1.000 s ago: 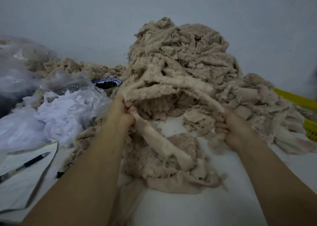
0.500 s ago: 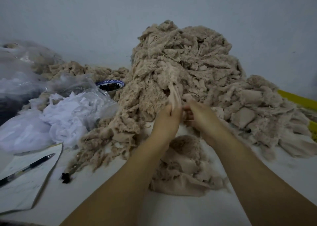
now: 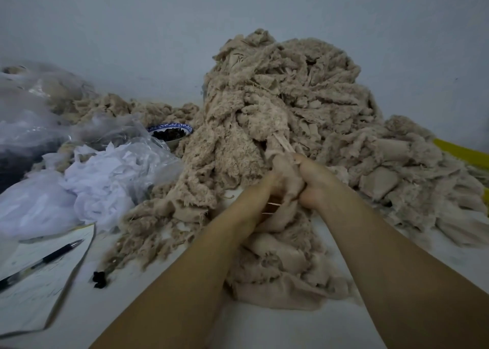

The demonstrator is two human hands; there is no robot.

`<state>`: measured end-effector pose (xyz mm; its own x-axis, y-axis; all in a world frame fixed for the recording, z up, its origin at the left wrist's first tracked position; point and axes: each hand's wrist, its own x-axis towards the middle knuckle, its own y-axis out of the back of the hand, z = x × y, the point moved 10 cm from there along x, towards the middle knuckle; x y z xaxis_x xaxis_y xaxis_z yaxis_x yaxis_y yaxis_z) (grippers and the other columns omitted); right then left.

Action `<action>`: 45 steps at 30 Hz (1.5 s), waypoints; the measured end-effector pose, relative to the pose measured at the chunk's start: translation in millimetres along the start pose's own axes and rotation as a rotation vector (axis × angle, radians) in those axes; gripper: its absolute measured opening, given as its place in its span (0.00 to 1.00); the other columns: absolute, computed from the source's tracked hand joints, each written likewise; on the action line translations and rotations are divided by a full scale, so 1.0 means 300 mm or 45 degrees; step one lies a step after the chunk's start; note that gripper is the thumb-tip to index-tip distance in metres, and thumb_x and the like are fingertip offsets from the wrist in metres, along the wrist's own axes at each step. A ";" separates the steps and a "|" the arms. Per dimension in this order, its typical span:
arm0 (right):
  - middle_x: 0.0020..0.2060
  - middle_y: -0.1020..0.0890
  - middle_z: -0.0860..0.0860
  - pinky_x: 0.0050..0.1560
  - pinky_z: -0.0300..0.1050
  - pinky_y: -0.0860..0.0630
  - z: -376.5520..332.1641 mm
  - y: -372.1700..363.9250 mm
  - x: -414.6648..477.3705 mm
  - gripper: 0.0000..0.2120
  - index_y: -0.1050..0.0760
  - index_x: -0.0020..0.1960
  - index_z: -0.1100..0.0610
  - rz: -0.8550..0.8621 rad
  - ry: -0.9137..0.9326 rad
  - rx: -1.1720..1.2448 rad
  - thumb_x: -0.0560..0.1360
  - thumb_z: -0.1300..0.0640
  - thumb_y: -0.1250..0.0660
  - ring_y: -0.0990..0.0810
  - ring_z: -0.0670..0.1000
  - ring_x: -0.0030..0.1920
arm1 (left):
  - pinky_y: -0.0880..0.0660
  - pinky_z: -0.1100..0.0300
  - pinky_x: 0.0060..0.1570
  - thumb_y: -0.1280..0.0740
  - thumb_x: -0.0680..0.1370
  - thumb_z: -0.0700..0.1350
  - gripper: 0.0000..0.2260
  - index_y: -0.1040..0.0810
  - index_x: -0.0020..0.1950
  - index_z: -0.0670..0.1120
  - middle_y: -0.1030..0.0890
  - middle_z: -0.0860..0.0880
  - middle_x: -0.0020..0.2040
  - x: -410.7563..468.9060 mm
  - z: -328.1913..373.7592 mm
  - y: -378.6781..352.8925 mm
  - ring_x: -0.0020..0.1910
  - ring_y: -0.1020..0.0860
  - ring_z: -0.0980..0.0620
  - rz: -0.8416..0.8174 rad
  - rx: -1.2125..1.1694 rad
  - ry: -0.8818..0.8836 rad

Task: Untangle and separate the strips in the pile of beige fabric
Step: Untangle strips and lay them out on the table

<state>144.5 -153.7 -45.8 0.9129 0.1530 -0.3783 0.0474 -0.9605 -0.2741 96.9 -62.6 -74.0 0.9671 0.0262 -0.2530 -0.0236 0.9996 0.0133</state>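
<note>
Both hands work at the near foot of the pile [image 3: 291,97]. My left hand [image 3: 260,193], blurred, and right hand [image 3: 316,183] are curled tight round one beige strip [image 3: 287,172], side by side. The strip's long axis runs away from me, its far end taut and rising into the pile, its near end drooping onto loose fabric [image 3: 277,264].

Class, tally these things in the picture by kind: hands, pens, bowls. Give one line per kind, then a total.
Hands: 2, left hand and right hand, both gripping beige fabric
Pen: 1
Bowl: 1
Total: 4
</note>
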 end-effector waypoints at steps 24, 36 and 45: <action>0.41 0.17 0.55 0.37 0.42 0.20 -0.050 0.342 -0.095 0.11 0.23 0.50 0.56 0.082 0.164 0.403 0.81 0.52 0.42 0.16 0.51 0.36 | 0.50 0.65 0.23 0.43 0.84 0.43 0.22 0.32 0.30 0.45 0.38 0.53 0.23 -0.198 0.173 0.674 0.19 0.46 0.55 0.126 -1.929 -0.476; 0.34 0.17 0.53 0.19 0.36 0.33 0.116 0.060 -0.197 0.16 0.21 0.59 0.56 -0.147 0.048 0.097 0.81 0.45 0.37 0.22 0.50 0.26 | 0.23 0.55 0.55 0.37 0.79 0.61 0.24 0.21 0.56 0.41 0.19 0.44 0.51 -0.041 0.026 -0.037 0.51 0.21 0.47 -0.201 -0.426 0.184; 0.64 0.19 0.50 0.70 0.53 0.29 0.239 0.077 -0.269 0.23 0.24 0.69 0.50 -0.479 0.145 -0.387 0.79 0.39 0.36 0.21 0.51 0.65 | 0.46 0.66 0.14 0.44 0.83 0.41 0.15 0.31 0.36 0.47 0.36 0.54 0.21 -0.036 0.124 -0.019 0.15 0.42 0.58 0.125 -0.744 0.077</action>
<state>42.8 -171.7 -85.1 0.8477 0.4918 -0.1991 0.4825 -0.8706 -0.0963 95.9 -68.8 -35.4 0.9375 0.1021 -0.3326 -0.2646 0.8301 -0.4908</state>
